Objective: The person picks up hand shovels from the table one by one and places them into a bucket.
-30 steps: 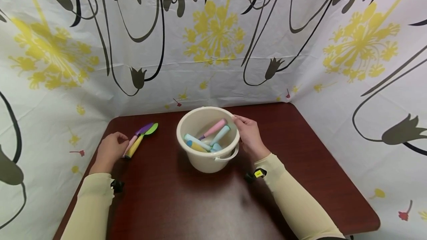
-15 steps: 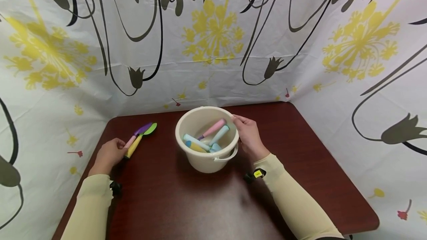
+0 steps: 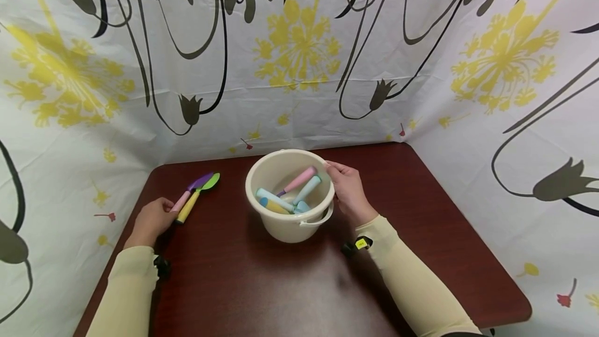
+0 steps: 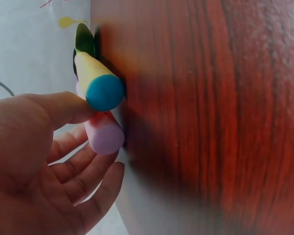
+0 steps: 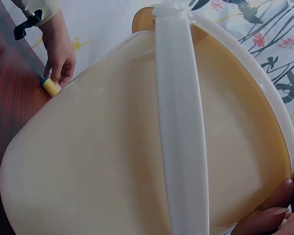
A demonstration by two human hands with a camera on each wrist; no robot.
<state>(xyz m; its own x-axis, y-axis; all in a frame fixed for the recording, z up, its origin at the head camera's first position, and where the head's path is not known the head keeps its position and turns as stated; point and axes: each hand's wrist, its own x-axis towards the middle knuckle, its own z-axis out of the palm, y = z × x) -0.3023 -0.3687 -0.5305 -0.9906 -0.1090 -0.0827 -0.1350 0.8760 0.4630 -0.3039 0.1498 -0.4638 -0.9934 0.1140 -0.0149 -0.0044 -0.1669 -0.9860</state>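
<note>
Left grip (image 3: 151, 221) on pink-handled trowel (image 3: 183, 198), blade (image 3: 200, 181) diagonally away.

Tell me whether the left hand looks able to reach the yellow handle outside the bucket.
Probably yes: the yellow handle lies right beside the left hand with nothing over it, though that hand seems to pinch the pink handle.

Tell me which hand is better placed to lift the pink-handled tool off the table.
Probably the left hand: it pinches the pink handle, while the right hand grips the bucket's rim on the side away from that handle.
</note>
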